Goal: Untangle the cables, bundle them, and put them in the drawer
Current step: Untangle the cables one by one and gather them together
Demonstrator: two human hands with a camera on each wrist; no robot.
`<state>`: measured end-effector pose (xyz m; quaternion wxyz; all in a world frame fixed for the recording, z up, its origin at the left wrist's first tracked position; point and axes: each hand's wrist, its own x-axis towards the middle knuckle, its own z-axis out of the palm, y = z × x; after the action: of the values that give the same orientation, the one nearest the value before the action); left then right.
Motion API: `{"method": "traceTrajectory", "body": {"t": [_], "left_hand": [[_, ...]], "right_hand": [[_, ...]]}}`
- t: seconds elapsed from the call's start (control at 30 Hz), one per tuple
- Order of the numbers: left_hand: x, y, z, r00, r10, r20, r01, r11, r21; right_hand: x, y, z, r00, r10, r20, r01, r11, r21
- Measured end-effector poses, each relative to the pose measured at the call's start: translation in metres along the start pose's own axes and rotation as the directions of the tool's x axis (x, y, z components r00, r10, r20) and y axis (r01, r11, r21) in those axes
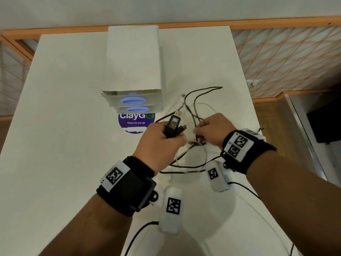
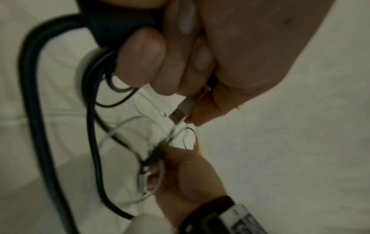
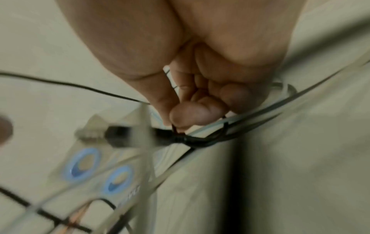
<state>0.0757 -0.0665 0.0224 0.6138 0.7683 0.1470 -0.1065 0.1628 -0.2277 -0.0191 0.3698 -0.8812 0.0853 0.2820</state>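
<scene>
A tangle of black and white cables (image 1: 195, 108) lies on the white table (image 1: 64, 108), right of a small white drawer unit (image 1: 132, 71) with blue oval handles (image 1: 133, 101). My left hand (image 1: 162, 143) grips a bunch of cable ends, among them a black USB plug (image 1: 173, 123) and a white USB plug (image 2: 181, 111). My right hand (image 1: 210, 131) pinches a thin black cable (image 3: 200, 140) at a knot in the tangle. The left wrist view shows the right hand's fingers (image 2: 186, 174) among white and black strands. Both drawers look closed.
A purple round sticker (image 1: 136, 121) lies on the table in front of the drawer unit. White wrist-camera modules (image 1: 170, 209) with their own leads hang under both arms. Table edges run left and right; a wooden floor (image 1: 267, 126) lies beyond the right edge.
</scene>
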Motion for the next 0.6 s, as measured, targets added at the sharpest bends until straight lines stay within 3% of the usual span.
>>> {"method": "traceTrajectory", "body": {"t": [0.1, 0.17, 0.27, 0.4, 0.6], "left_hand": [[-0.001, -0.002, 0.000, 0.998, -0.046, 0.037, 0.042, 0.993, 0.109], [0.000, -0.002, 0.000, 0.995, -0.070, 0.068, 0.057, 0.983, 0.177], [0.001, 0.000, 0.000, 0.998, -0.044, 0.052, 0.031, 0.973, 0.231], [0.003, 0.003, 0.000, 0.994, 0.061, -0.091, -0.036, 0.966, 0.256], [0.004, 0.004, 0.004, 0.995, 0.087, -0.046, -0.081, 0.988, 0.131]], "right_hand": [[-0.001, -0.004, -0.014, 0.999, -0.007, -0.042, 0.019, 0.954, 0.298], [-0.004, -0.009, -0.019, 0.997, -0.057, -0.047, 0.070, 0.930, 0.362], [-0.010, -0.013, -0.024, 0.993, -0.096, -0.066, 0.114, 0.913, 0.392], [-0.017, -0.018, -0.027, 0.996, -0.073, -0.047, 0.084, 0.944, 0.319], [-0.034, -0.040, -0.025, 0.993, -0.114, -0.033, 0.119, 0.950, 0.289]]}}
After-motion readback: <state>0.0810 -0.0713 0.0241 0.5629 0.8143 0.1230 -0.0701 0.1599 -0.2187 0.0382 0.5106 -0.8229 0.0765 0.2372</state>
